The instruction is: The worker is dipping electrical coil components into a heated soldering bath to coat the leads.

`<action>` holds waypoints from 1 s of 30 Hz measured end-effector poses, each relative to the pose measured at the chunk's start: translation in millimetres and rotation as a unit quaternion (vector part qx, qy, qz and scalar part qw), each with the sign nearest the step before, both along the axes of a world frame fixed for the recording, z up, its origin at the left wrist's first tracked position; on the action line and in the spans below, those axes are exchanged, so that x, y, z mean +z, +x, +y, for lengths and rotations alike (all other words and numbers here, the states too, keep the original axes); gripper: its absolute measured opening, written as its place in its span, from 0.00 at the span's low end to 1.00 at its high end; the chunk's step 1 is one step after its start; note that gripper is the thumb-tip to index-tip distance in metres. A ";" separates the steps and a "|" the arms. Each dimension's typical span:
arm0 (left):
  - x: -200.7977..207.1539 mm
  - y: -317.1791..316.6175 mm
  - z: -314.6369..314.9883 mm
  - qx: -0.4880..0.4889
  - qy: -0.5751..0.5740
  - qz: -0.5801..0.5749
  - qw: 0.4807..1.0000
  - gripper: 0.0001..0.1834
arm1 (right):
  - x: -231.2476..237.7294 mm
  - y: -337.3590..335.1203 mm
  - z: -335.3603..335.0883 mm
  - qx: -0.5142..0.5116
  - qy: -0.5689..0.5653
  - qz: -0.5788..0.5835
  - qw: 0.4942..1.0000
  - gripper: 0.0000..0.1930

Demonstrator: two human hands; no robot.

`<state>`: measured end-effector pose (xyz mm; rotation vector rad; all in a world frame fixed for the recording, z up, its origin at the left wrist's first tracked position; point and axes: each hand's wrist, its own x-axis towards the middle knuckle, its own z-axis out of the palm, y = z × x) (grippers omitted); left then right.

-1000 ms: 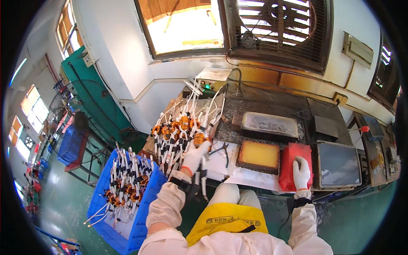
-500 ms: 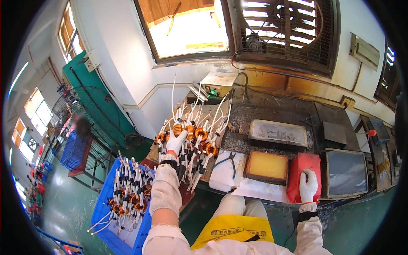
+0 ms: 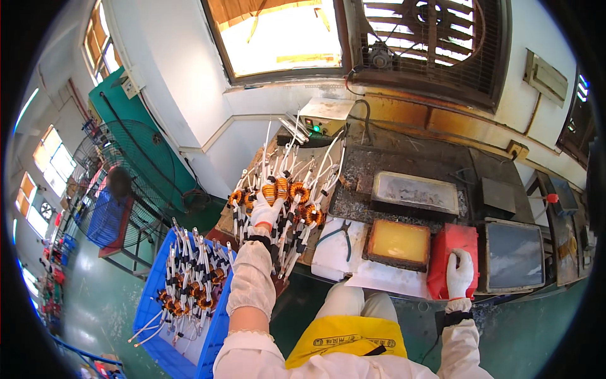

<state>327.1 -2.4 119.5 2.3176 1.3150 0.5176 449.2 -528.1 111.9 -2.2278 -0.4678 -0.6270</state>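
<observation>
My left hand, in a white glove, reaches into a dense group of wire-wound toroidal coils at the left end of the bench. Its thumb and fingers sit around the lower part of one copper-coloured toroidal coil. White sleeved leads with metal lugs stand up from the group and hang below it. On the right, my gloved right hand is over a red box, its fingers curled together. What they hold, if anything, is hidden.
A blue bin of similar coils stands at left. Pliers lie beside a tray of yellowish material. Behind is a metal-framed pot; a grey-surfaced tray is at right. A control box stands at the back.
My left hand has shifted slightly right, and the coil at its fingers has dropped a little against its neighbours. My right hand stays over the red box. The view has tilted slightly.
</observation>
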 end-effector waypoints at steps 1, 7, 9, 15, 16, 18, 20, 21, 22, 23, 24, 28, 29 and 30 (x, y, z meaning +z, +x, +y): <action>0.4 -1.5 0.0 0.007 0.023 0.016 1.000 0.40 | 0.4 -0.1 0.5 -0.002 -0.002 0.005 1.000 0.05; 6.8 -17.1 2.4 -0.048 0.026 0.020 0.998 0.41 | -1.5 0.0 -2.6 -0.001 -0.007 -0.007 1.000 0.05; 26.0 -22.0 -17.6 -0.007 0.056 0.019 0.998 0.41 | -3.2 -0.5 -3.9 -0.009 -0.013 -0.021 1.000 0.06; 12.3 -88.9 -48.1 -0.057 0.188 -0.149 0.969 0.34 | -4.3 -0.2 -0.8 -0.047 -0.061 -0.020 0.997 0.10; 14.9 -109.1 -56.0 -0.059 0.197 -0.123 0.971 0.34 | -2.7 -1.9 0.9 -0.062 -0.071 -0.016 0.995 0.11; 8.0 -145.5 -65.1 -0.039 0.246 -0.064 0.966 0.36 | -4.0 -0.7 -0.8 -0.064 -0.082 -0.031 0.994 0.10; 0.3 -189.5 -70.1 -0.017 0.248 -0.002 0.969 0.38 | -2.3 -1.6 0.6 -0.058 -0.094 -0.037 0.993 0.09; -7.3 -210.9 -69.9 -0.015 0.241 0.029 0.970 0.39 | -1.9 -2.6 0.3 -0.060 -0.093 -0.036 0.993 0.09; -13.8 -228.6 -74.1 0.011 0.186 0.076 0.980 0.39 | -1.9 -2.5 -0.2 -0.057 -0.101 -0.031 0.993 0.09; -17.9 -243.8 -77.5 0.036 0.130 0.122 0.983 0.40 | -2.3 -1.5 -0.1 -0.055 -0.108 -0.026 0.992 0.09; -19.9 -256.7 -77.9 0.044 0.024 0.152 0.987 0.38 | -3.5 -0.6 -0.2 -0.060 -0.106 -0.024 0.992 0.09; -21.8 -279.4 -60.7 0.000 -0.128 0.190 0.973 0.30 | -3.9 -0.8 2.7 -0.067 -0.109 -0.041 0.991 0.08; -23.7 -280.2 -58.3 -0.008 -0.131 0.195 0.972 0.30 | -1.6 -1.9 1.9 -0.062 -0.110 -0.041 0.991 0.07; -26.5 -279.6 -55.7 0.015 -0.161 0.178 0.971 0.29 | 0.3 -3.4 2.0 -0.060 -0.108 -0.054 0.991 0.07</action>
